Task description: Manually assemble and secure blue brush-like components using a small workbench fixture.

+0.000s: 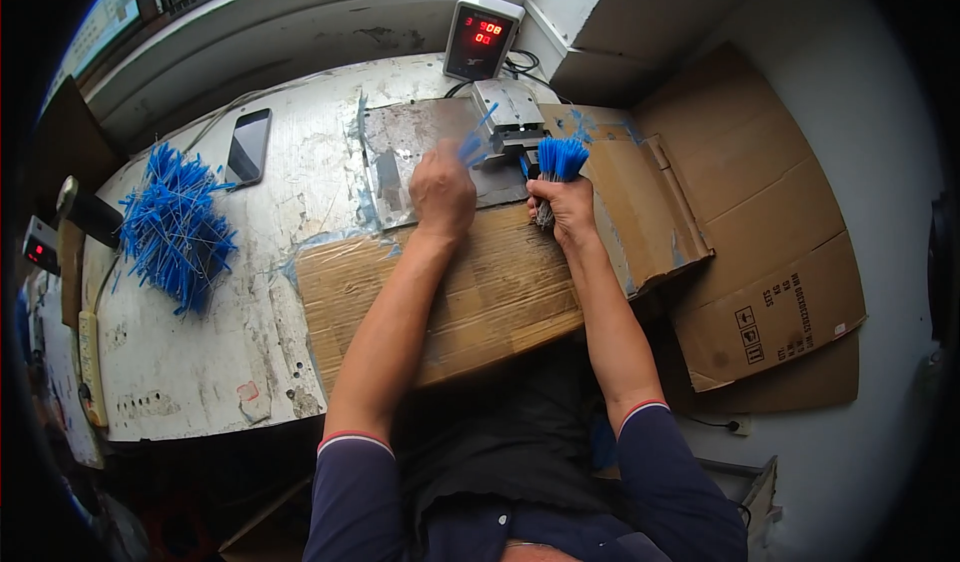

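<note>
My right hand [567, 210] is wrapped round a thick bundle of blue-sleeved wires [562, 159]. Their blue ends stand up above the fist, and thin bare metal ends stick out below. My left hand [443, 190], a little blurred, is closed on a few more blue-sleeved wires [473, 149] that point up toward the right. Just beyond both hands sits a small grey metal machine [510, 110], fixed near a worn metal plate [396, 154]. Over to the left, a large tangled pile of blue-sleeved wires [180, 230] lies on the white worktable [215, 362].
A counter box [482, 37] with red lit digits stands behind the machine, cables beside it. Near the pile lie a phone [249, 147] and a dark cylinder [90, 214]. Flattened cardboard [440, 302] covers the front edge; a big carton sheet [760, 232] leans at right.
</note>
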The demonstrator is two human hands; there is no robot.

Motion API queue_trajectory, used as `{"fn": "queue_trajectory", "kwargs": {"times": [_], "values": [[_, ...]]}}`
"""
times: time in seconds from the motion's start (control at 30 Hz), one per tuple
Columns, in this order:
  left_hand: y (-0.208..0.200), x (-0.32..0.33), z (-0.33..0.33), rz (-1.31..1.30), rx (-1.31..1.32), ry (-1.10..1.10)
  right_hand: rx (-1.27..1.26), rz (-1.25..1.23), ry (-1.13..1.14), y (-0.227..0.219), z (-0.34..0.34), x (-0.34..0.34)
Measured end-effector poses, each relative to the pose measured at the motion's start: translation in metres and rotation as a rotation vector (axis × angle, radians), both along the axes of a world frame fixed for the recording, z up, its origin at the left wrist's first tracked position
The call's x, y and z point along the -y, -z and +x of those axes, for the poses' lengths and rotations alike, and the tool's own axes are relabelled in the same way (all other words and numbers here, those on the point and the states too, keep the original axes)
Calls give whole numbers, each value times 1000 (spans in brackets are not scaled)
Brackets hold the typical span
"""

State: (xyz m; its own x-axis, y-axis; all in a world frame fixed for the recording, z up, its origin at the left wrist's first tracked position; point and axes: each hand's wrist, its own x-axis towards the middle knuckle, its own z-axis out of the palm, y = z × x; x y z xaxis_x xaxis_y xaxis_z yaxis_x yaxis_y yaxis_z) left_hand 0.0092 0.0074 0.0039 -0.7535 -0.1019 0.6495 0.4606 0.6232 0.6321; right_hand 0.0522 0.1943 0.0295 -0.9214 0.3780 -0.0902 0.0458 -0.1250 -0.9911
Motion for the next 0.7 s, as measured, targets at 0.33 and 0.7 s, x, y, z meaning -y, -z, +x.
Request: {"fn": "queue_trajectory", "kwargs": {"times": [0.33,0.7], "values": [[-2,-4,-2,74,-109,18,-2,25,33,2,3,4],[-2,-6,5,-172,-85,243,0,-207,-8,-4,10,-5]]}}
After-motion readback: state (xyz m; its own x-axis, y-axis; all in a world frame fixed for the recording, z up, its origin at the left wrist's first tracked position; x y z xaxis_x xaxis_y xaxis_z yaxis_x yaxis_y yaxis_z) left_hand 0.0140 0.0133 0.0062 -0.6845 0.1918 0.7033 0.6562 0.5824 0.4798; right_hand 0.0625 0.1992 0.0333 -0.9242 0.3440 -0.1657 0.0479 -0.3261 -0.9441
